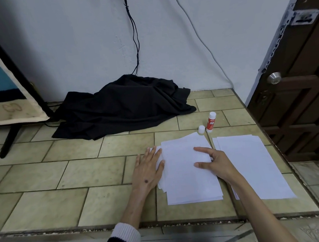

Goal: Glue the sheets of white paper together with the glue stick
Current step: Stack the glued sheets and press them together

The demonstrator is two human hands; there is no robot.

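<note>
A loose pile of white paper sheets (190, 181) lies on the tiled counter in front of me, its sheets fanned out unevenly. My left hand (149, 167) rests flat with spread fingers on the pile's left edge. My right hand (213, 162) presses on the top sheet with index finger and thumb stretched out. A second stack of white sheets (253, 165) lies to the right, untouched. Behind the pile a red-and-white glue stick (211, 122) stands upright without its cap. The white cap (201, 130) stands beside it, to its left.
A crumpled black cloth (123, 106) lies against the back wall, with black cables (135, 36) hanging above it. A framed board on a black stand (7, 140) leans at the left. The counter's right edge (283, 155) drops off beside a dark wooden door (301, 90).
</note>
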